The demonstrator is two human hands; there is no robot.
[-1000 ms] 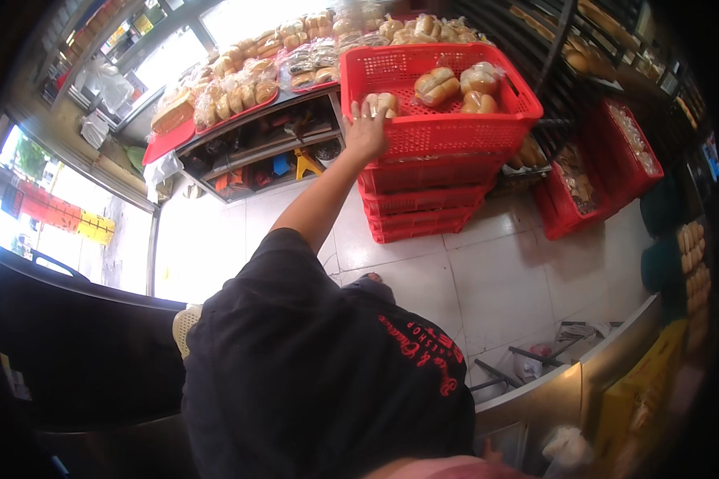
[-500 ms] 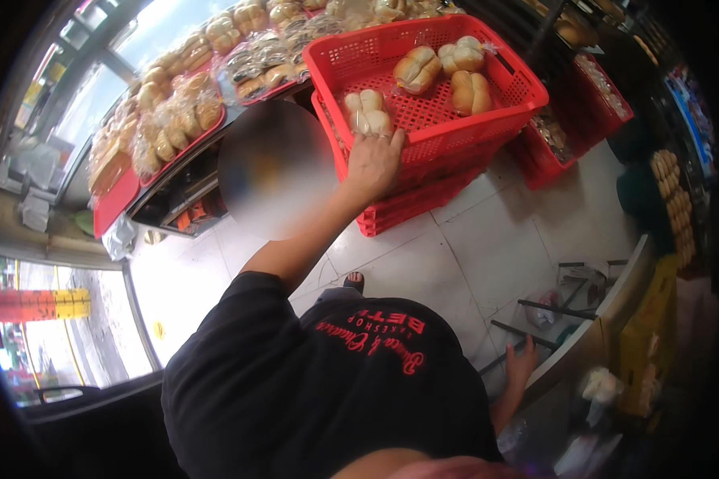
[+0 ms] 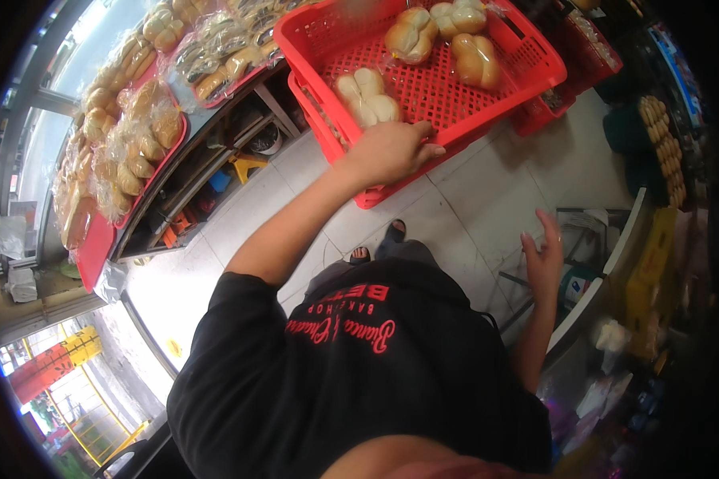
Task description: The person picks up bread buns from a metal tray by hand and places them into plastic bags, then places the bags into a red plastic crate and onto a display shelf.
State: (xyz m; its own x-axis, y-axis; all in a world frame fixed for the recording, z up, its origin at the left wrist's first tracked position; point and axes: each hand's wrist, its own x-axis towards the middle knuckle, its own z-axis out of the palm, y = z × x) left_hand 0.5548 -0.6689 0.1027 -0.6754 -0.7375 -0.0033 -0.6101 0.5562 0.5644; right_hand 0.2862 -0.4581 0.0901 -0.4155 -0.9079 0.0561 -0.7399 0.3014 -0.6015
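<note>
My left hand (image 3: 391,152) is closed over the near rim of a red plastic crate (image 3: 495,110) with perforated walls. The crate sits on top of another red one. Inside it, a pack of pale buns (image 3: 366,96) rests near the left wall, close to my fingers. Farther in are several golden buns, among them one pack (image 3: 475,61) on the right; clear wrapping shows on some. My right hand (image 3: 545,259) hangs in the air at the right, fingers apart and nothing in it, near a dark metal frame (image 3: 587,231).
Wrapped breads (image 3: 136,144) fill red trays on a display counter at the left. Shelving (image 3: 216,172) runs beneath it. More red crates (image 3: 543,116) stand beyond mine. A pale counter edge (image 3: 627,231) borders the right side, above the tiled floor (image 3: 447,227).
My left hand has turned on the crate rim, its fingers now more curled and pointing right. My right hand has risen and moved forward. The whole view has shifted.
</note>
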